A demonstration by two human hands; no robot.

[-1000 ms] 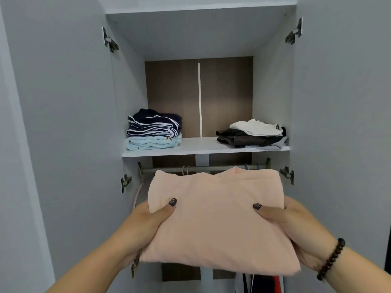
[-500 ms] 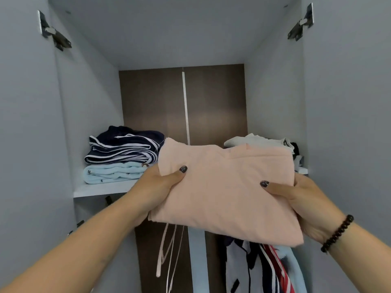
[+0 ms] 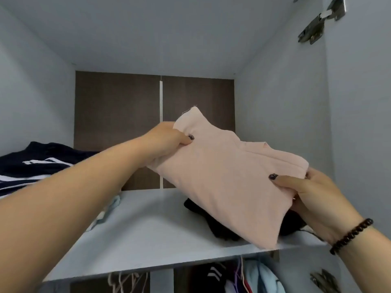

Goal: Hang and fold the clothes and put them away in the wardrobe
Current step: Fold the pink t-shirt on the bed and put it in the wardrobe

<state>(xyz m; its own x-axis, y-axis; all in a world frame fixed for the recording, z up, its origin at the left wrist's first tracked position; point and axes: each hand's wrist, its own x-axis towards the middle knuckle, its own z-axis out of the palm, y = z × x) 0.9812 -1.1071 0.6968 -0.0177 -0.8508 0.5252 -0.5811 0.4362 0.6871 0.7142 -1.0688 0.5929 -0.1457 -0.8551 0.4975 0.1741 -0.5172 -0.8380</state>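
A folded pale pink garment (image 3: 228, 178) is held over the right side of the white wardrobe shelf (image 3: 152, 233), above a dark folded pile (image 3: 203, 216) that it mostly hides. My left hand (image 3: 167, 142) grips the garment's far left edge, thumb on top. My right hand (image 3: 313, 197), with a bead bracelet at the wrist, grips its near right edge, thumb on top. The garment tilts, with its far corner raised and its near edge over the shelf's front.
A folded navy garment with white stripes (image 3: 36, 163) tops a stack on the shelf's left, with light blue cloth (image 3: 108, 210) under it. Hanging clothes (image 3: 239, 278) and hangers (image 3: 127, 282) show below the shelf. Door hinges (image 3: 319, 22) stick out at the right.
Both hands have carried the pink garment up and forward into the wardrobe, from in front of the rail to above the right pile on the shelf. The view has moved closer.
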